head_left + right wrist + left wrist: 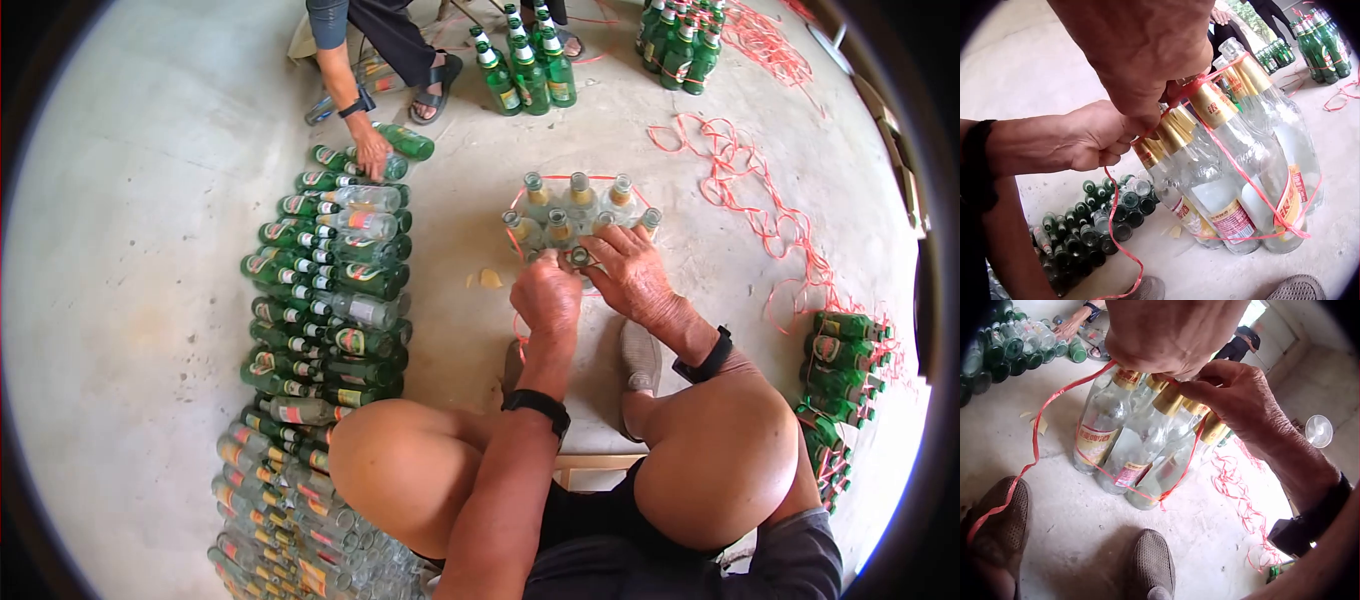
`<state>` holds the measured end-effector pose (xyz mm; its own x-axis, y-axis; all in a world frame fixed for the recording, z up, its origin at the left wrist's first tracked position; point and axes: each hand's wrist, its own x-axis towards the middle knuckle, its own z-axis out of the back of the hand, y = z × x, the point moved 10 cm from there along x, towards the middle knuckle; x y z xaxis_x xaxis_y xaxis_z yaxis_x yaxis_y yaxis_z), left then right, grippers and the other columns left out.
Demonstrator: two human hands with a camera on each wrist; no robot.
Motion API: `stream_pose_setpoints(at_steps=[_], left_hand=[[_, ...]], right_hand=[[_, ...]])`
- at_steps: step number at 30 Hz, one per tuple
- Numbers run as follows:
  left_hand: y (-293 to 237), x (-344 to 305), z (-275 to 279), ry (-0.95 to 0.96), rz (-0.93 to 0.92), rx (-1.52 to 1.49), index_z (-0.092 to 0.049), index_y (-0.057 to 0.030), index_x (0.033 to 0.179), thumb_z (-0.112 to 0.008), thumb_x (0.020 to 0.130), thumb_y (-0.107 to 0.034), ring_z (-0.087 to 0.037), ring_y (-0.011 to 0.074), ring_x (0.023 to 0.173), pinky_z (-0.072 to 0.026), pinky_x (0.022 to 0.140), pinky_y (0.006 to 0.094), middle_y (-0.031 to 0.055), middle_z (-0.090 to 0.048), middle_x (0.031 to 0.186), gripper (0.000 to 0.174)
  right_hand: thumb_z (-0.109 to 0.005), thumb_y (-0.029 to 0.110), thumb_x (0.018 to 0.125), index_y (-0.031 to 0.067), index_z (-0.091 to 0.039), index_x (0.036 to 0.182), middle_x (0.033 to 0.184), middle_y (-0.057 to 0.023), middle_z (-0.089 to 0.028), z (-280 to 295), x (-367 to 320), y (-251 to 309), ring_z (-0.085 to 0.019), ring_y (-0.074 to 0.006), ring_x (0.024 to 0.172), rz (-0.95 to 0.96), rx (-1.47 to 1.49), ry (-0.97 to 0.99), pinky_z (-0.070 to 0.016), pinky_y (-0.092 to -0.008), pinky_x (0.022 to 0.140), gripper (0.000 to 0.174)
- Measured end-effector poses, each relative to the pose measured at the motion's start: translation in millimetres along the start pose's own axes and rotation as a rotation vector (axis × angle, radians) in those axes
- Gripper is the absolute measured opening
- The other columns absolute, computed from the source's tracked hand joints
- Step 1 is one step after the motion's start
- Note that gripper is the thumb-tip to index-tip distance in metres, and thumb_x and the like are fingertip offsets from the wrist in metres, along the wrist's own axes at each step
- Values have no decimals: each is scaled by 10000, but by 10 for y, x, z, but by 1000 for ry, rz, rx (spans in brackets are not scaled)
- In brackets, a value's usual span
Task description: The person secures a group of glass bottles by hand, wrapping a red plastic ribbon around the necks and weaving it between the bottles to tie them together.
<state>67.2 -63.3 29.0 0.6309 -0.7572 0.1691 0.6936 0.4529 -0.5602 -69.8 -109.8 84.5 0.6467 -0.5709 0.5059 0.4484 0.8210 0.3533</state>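
Observation:
A bundle of clear glass bottles (558,232) with gold neck wraps stands upright on the floor in front of me. Red plastic string (1235,153) runs round the lower bodies and up to the necks. Curled in a fist at the near side of the necks, my left hand (548,295) grips the string, and a loose tail (1036,434) trails from it toward a shoe. Close beside it, my right hand (632,272) pinches the string at the bottle necks (1210,103), fingers bent over the nearest ones. The fingertips are partly hidden in both wrist views.
Rows of green and clear bottles (350,270) lie along the left, where another person's hand (372,155) reaches down. Green bottle groups stand at the back (530,80) and back right (682,50). Tangled red string (750,190) and more green bottles (840,350) lie to the right.

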Motion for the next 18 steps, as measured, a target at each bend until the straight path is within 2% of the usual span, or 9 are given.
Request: stream_pose_setpoints(at_steps=[2,7,18], left_hand=[[5,12,-13,3,8,0,-823,-103,902,-765,938,-257,-740,435,743,-580,681,544,200,-750,797,168],[5,28,-20,26,21,-9,-842,-101,973,-773,912,-211,-758,408,781,-595,714,503,182,-778,850,144],[19,29,-9,7,6,-7,-839,-95,975,-757,898,-181,-751,413,772,-592,719,499,193,-770,836,142]], right_hand=[[-818,142,816,81,-728,1182,1038,-58,-659,-1,-11,-43,-657,-270,977,3,51,-2,-495,-433,884,381],[-815,127,811,95,-765,1053,1055,-30,-646,52,-37,-106,-610,-261,990,4,-17,-3,-497,-423,880,250],[-797,55,802,70,-757,965,1073,-39,-636,74,-78,-160,-612,-264,1005,-30,95,-1,-533,-409,912,169]])
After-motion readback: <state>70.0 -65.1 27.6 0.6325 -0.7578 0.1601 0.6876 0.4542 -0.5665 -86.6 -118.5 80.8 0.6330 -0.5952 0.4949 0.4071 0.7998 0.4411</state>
